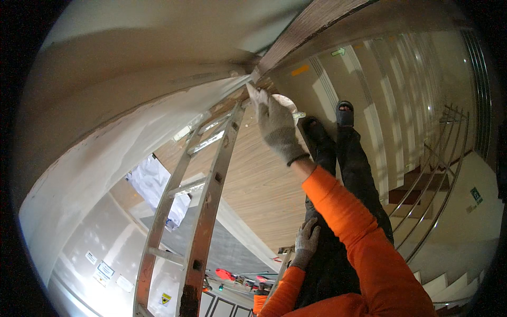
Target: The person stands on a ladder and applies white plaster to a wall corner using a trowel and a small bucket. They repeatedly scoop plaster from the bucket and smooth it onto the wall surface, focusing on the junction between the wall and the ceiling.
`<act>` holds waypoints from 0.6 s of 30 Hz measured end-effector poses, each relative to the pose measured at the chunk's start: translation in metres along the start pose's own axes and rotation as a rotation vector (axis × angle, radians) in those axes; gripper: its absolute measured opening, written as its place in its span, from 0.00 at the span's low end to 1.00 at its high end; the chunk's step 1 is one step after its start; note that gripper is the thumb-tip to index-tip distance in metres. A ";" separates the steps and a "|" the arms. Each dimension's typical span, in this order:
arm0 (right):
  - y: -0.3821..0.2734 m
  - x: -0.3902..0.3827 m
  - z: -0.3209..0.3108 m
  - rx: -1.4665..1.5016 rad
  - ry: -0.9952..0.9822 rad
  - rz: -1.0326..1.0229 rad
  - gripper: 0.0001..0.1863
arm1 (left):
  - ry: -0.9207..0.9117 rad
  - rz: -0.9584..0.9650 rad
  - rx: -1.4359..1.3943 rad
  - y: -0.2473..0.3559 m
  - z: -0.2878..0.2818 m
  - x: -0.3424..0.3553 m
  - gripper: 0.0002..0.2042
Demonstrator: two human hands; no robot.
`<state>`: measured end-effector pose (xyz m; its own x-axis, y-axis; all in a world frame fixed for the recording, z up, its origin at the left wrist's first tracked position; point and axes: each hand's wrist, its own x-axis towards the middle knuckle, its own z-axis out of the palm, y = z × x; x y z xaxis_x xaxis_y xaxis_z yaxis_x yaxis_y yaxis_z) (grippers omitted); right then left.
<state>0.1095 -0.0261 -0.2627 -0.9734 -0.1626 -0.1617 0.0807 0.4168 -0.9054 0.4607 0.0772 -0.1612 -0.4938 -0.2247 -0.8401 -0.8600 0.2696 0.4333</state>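
Gloved hands at work high on a ladder beside a white wall.

The right hand (275,126), in a grey glove, is stretched flat with fingers extended, its fingertips pressed to the seam where the white wall (100,158) meets a brown trim strip (311,21); nothing is gripped. The left hand (306,243) is curled around the ladder's side rail (282,274) below. The aluminium ladder (203,211) is seen leaning just beside the wall.

White wall (105,63), wood-plank floor (259,185), railed staircase (433,174)
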 end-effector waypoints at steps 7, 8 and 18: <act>0.017 0.055 0.003 -0.065 -0.115 0.013 0.17 | -0.020 -0.047 -0.021 0.018 -0.008 0.000 0.19; 0.016 0.057 0.004 -0.063 -0.130 0.016 0.17 | -0.020 -0.051 -0.030 0.018 -0.008 0.000 0.19; 0.001 0.082 -0.024 0.046 -0.264 -0.081 0.19 | 0.024 -0.034 -0.070 0.007 -0.003 0.004 0.18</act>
<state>0.0241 -0.0176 -0.2671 -0.8878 -0.4238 -0.1797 0.0209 0.3527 -0.9355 0.4522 0.0755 -0.1601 -0.4661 -0.2550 -0.8472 -0.8829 0.1958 0.4268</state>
